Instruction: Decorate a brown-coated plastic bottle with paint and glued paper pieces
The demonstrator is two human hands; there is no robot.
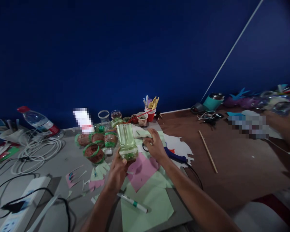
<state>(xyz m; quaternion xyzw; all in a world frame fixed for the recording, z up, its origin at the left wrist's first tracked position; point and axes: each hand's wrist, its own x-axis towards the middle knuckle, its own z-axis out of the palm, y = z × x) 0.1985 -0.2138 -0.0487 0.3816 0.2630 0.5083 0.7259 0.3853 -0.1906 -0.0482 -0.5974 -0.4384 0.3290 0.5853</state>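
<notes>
My left hand (118, 170) is closed around the base of a clear, green-tinted plastic bottle piece (127, 141), holding it upright above the table. My right hand (155, 145) is beside it on the right, fingers pinched on a thin tool (141, 137) whose tip points at the bottle's side. I cannot make out what kind of tool it is. Pink paper (142, 170) and light green paper (149, 199) lie under both hands, with a white marker (132, 203) on the green sheet.
Several cut bottle bases with green rims (94, 151) sit left of the bottle. A water bottle (40, 121), white cable coil (36, 149) and power strip (19, 206) are at left. A red cup with tools (150, 112), a glue gun (175, 157) and a wooden stick (207, 151) lie right. Another person's arm (286, 129) reaches in at far right.
</notes>
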